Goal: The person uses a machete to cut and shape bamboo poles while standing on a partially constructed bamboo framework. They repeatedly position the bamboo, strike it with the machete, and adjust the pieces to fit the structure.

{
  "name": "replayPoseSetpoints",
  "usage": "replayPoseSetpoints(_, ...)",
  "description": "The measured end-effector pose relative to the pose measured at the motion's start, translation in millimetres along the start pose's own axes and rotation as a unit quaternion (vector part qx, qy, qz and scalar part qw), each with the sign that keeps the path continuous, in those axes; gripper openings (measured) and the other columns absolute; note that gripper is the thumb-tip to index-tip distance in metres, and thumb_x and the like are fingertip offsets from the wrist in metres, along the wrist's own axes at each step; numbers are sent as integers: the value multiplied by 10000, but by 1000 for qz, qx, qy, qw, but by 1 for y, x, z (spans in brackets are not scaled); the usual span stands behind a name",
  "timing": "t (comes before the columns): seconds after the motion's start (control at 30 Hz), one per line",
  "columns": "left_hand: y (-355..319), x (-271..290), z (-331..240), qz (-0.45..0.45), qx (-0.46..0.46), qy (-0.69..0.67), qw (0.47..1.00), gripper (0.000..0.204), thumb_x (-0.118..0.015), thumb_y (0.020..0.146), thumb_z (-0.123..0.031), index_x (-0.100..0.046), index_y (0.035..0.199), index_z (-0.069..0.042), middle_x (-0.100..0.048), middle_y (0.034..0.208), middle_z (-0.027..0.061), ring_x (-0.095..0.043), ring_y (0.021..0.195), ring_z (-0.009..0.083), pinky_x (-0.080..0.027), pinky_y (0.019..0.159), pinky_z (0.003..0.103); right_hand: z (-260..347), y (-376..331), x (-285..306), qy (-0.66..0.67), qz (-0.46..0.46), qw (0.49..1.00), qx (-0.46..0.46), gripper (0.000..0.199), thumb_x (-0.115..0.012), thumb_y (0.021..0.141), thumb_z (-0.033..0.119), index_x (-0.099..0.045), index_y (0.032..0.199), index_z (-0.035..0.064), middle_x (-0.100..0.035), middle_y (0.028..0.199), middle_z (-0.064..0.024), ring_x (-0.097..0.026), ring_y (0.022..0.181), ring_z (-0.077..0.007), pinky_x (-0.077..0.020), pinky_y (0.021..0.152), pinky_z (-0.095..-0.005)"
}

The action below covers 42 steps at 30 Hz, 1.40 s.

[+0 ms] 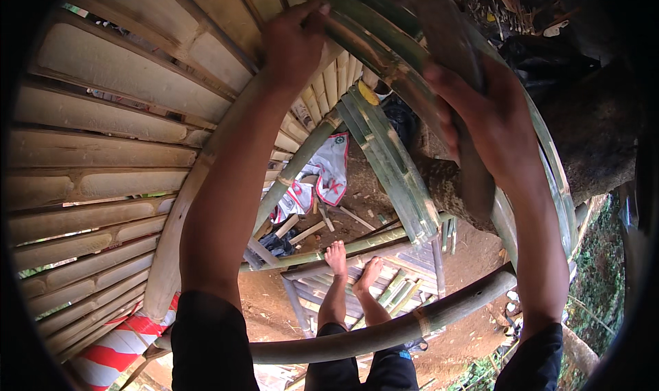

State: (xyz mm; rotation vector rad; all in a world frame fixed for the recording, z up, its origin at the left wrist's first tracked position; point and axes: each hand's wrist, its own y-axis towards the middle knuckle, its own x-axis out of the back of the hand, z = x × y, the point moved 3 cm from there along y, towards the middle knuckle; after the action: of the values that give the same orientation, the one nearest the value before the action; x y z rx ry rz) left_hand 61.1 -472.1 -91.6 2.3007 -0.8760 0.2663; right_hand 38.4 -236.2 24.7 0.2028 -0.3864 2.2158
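Note:
My left hand [295, 44] is closed at the upper middle, fingers around the edge of the green split-bamboo slats [374, 44]. These slats run down to the right from that grip. To the right, my right hand [484, 113] is wrapped around a dark, thick-handled tool [476, 185]. Its handle end points down; the upper part is blurred and dark against the top rim, so its kind does not show. The tool is in front of the slats; whether it touches them I cannot tell.
A wall of pale bamboo slats [103, 151] curves along the left. A bamboo pole [384, 333] crosses below my arms. My bare feet [353, 267] stand on a lower bamboo platform [405, 295]. Offcuts and a white-red sheet [329, 171] lie on the soil; a tree trunk [604, 137] is right.

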Motion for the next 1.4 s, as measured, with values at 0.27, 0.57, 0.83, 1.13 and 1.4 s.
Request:
replayPoseSetpoints(0.27, -1, 9, -3, 100, 155, -151, 971, 232, -594, 955, -211, -689, 1028, -12, -695, 838, 64, -620, 711, 135, -486, 671, 275, -12, 78, -57, 106, -2, 994, -11, 145, -666, 850, 152, -602, 810, 29, -570, 630, -38, -538, 466, -105, -451, 429, -254)
replayPoseSetpoints(0.57, -33, 8, -51, 91, 303, -446, 837, 191, -521, 987, -204, -596, 1008, -29, -626, 768, 62, -603, 634, 165, -499, 600, 305, -25, 76, -71, 162, -3, 987, -7, 161, -683, 843, 157, -607, 805, 21, -573, 638, -32, -561, 507, -114, -478, 441, -276)
replayPoseSetpoints(0.83, -51, 6, -59, 85, 351, -591, 721, 142, -579, 965, -209, -627, 964, -75, -607, 762, 1, -517, 575, 125, -363, 539, 260, -25, 59, -76, 239, -15, 971, -23, 223, -716, 834, 191, -607, 780, 4, -578, 646, -47, -549, 479, -128, -465, 411, -295)
replayPoseSetpoints(1.13, -4, 23, -33, 30, 229, -134, 964, 211, -682, 886, -178, -725, 1046, -48, -715, 893, 52, -627, 792, 110, -480, 740, 269, -31, 26, -32, 179, -25, 983, -43, 187, -681, 848, 174, -582, 833, 16, -564, 671, -31, -540, 505, -111, -463, 431, -301)
replayPoseSetpoints(1.4, 2, -2, -9, 21, 60, 15, 998, 231, -713, 870, -235, -742, 1007, -52, -724, 860, 104, -651, 781, 154, -496, 783, 297, -38, 11, -5, 109, -8, 994, 20, 199, -664, 863, 176, -573, 809, 7, -545, 628, -29, -523, 470, -108, -429, 402, -279)
